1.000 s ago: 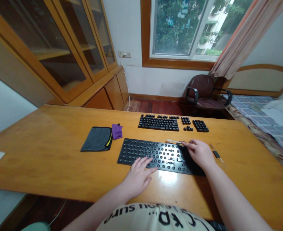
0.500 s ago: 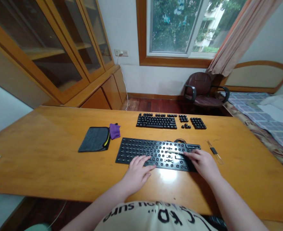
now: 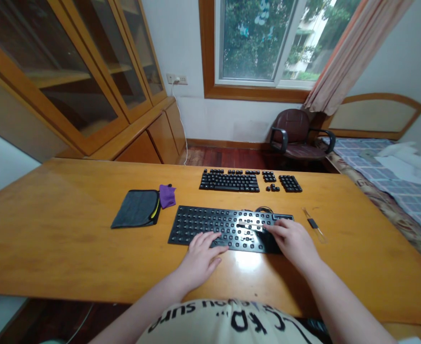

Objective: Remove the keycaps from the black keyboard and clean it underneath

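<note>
A black keyboard base (image 3: 192, 224) without its keycaps lies on the desk in front of me, its bare switch posts showing. My left hand (image 3: 203, 253) rests with spread fingers on its lower edge. Pinched in my right hand (image 3: 292, 239) is a thin brush-like stick (image 3: 253, 225), pale with a dark tip. The stick points left and lies low over the right-middle switches; whether its tip touches them I cannot tell. My right hand covers the base's lower right corner.
Behind the base, black keycaps (image 3: 229, 181) lie sorted in keyboard order on the wooden desk (image 3: 88, 258). A grey pouch (image 3: 134, 209) and a purple cloth (image 3: 167, 196) are at left. A wire keycap puller (image 3: 313, 223) lies at right. A coiled cable (image 3: 264, 209) sits behind the base.
The stick in my right hand has shifted slightly left across the switches. My left hand stays on the lower edge. The whole view has moved a little.
</note>
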`<state>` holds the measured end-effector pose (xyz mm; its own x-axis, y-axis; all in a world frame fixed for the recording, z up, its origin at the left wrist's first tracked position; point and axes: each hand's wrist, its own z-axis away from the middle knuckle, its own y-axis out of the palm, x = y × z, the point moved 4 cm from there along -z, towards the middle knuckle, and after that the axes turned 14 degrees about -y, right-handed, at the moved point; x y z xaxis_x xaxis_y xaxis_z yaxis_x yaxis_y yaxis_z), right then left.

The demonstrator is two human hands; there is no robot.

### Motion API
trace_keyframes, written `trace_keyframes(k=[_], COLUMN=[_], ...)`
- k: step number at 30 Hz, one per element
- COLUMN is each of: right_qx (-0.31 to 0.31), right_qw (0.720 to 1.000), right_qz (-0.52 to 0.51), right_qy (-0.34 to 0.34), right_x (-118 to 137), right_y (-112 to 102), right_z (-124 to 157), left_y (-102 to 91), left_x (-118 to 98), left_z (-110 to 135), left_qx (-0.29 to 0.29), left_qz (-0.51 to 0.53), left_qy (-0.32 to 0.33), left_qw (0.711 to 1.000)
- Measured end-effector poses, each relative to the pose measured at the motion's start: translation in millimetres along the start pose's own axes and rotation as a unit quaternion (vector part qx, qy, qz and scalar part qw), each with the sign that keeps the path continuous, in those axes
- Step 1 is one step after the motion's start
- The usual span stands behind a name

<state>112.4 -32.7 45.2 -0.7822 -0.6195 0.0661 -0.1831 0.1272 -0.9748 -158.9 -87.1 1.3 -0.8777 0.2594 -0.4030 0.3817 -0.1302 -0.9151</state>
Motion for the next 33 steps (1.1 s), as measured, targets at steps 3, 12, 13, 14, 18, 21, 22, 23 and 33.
trace_keyframes(k=[3,12,13,14,18,21,22,23,33], right_qx=[0.037,0.036,0.024,0.020,0.068,0.087,0.079,0.068,0.068], right_qw=[0.999,0.984,0.989,0.994,0.993,0.978,0.975,0.977,0.994], right_qz=[0.009,0.056,0.032,-0.001,-0.043,-0.010,0.003,0.007,0.005], right_qy=[0.036,0.163,0.140,0.111,0.084,0.191,0.206,0.200,0.089], right_x=[1,-51,-42,-32,-24,-55,-63,-66,-59], right_y=[3,-44,-42,-38,-17,-23,-28,-32,-14], right_z=[0,37,34,31,33,54,59,60,55], left_y=[0.7,2.0,2.1,2.2,3.8,4.5,4.6,4.6,5.6], left_x=[1,2,2,2,3,4,4,4,4], left_z=[0,-1,-1,-1,0,0,0,-1,-1], left_qx=[-0.007,-0.003,-0.003,-0.004,-0.007,-0.011,-0.013,-0.014,-0.019], left_qz=[0.005,0.001,0.001,0.000,-0.003,-0.005,-0.005,-0.004,0.000], left_qy=[0.006,-0.001,-0.002,-0.002,0.004,0.007,0.007,0.008,0.009], left_qw=[1.000,1.000,1.000,1.000,1.000,1.000,1.000,1.000,1.000])
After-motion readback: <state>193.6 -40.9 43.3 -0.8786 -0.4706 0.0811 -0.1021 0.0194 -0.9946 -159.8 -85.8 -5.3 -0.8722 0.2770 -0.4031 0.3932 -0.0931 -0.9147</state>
